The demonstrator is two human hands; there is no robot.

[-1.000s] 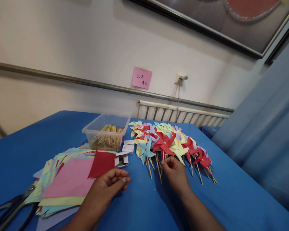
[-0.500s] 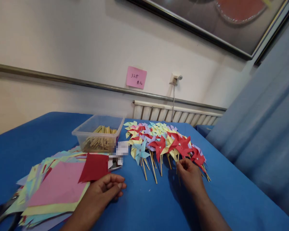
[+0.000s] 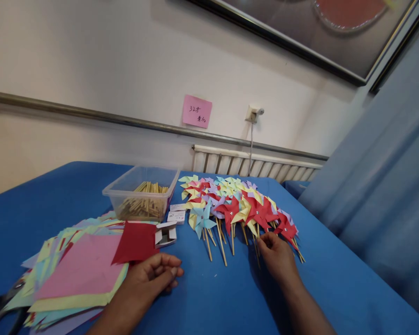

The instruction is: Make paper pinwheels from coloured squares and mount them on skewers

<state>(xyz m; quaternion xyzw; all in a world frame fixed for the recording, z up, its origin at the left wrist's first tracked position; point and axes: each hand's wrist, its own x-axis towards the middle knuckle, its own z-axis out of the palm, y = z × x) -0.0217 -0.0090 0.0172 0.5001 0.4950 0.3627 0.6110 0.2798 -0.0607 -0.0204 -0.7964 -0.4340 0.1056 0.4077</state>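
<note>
Head view shows the right hand (image 3: 277,253) pinching a thin wooden stick in the pile of coloured paper pinwheels (image 3: 237,207), while the left hand (image 3: 157,272) rests loosely curled, holding nothing, beside the red paper square (image 3: 136,242) on the blue surface (image 3: 212,298).

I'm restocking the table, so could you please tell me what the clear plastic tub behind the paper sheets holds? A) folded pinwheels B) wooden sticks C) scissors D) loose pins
B: the clear plastic tub holds a heap of pale wooden sticks, while the finished pinwheels lie on the blue cloth to its right.
</note>
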